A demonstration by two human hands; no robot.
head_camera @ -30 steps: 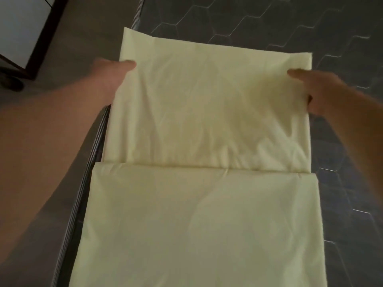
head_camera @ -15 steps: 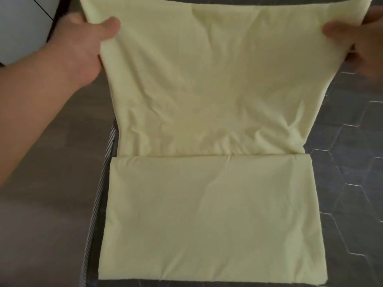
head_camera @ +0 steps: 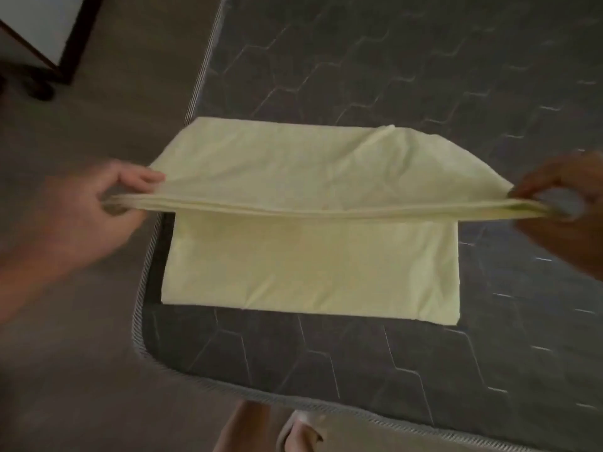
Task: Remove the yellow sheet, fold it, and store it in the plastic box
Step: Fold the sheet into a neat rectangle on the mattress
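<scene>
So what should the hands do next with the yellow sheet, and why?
Probably carry the raised edge to the near edge and lay it down. The left hand and right hand each pinch one end of that edge of the sheet, stretched above the flat part on the mattress, so this fold looks half done.

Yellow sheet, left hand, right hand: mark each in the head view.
yellow sheet (head_camera: 310, 265): head view, on the flat lower layer.
left hand (head_camera: 85, 203): head view, middle of the hand, beside the gripped fold end.
right hand (head_camera: 574, 190): head view, middle of the hand, above the pinched end.
</scene>
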